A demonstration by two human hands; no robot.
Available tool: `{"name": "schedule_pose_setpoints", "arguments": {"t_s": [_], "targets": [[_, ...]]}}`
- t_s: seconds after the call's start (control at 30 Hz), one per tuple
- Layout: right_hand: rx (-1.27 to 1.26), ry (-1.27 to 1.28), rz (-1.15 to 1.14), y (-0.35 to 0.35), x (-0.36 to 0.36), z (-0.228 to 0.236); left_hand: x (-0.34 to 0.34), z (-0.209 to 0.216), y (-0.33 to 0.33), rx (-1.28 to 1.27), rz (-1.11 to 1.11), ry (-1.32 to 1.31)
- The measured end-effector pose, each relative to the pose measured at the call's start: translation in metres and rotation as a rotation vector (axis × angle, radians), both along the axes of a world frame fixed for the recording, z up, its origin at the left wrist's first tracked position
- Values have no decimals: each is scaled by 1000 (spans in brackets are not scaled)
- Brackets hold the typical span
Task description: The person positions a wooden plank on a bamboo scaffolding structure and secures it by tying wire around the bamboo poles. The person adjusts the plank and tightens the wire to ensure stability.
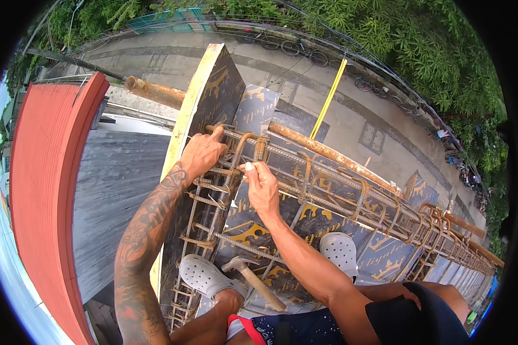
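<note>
A long cage of ribbed steel rebar (332,167), ringed by rusty stirrups (308,175), runs from the centre to the far right. At its left corner my left hand (202,154) is closed around a bar, its index finger bent over the rusty end. Just right of it my right hand (262,188) pinches near a stirrup; what lies between thumb and fingers is too small to make out. A second rebar cage (215,221) comes down toward my feet. A claw hammer (260,286) with a wooden handle lies between my grey clogs (338,250).
A dark-faced plywood panel (221,95) with a yellow edge stands beyond my left hand. Printed formwork boards (259,224) lie under the cage. Rusty pipes (334,154) and a yellow bar (330,96) stick out over a street below. A red metal roof (52,172) is at left.
</note>
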State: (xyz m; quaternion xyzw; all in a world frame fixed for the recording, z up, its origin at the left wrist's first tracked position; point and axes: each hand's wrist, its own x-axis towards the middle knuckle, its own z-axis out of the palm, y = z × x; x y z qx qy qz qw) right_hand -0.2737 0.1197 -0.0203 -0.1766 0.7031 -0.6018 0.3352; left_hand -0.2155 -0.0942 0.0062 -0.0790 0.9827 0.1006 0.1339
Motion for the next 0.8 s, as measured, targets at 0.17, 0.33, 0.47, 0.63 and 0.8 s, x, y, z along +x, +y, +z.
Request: {"name": "schedule_pose_setpoints", "arguments": {"t_s": [0.17, 0.33, 0.47, 0.63, 0.8], "targets": [[-119, 392, -114, -6, 11, 2, 1, -1, 1, -62, -85, -83], [-255, 41, -43, -37, -1, -4, 0, 1, 2, -29, -66, -97], [-203, -153, -69, -50, -17, 0, 3, 12, 12, -97, -62, -13], [-247, -181, 27, -40, -33, -4, 14, 30, 22, -162, 270, 471], [-191, -131, 91, -34, -36, -6, 39, 41, -27, 30, 935, 285]]}}
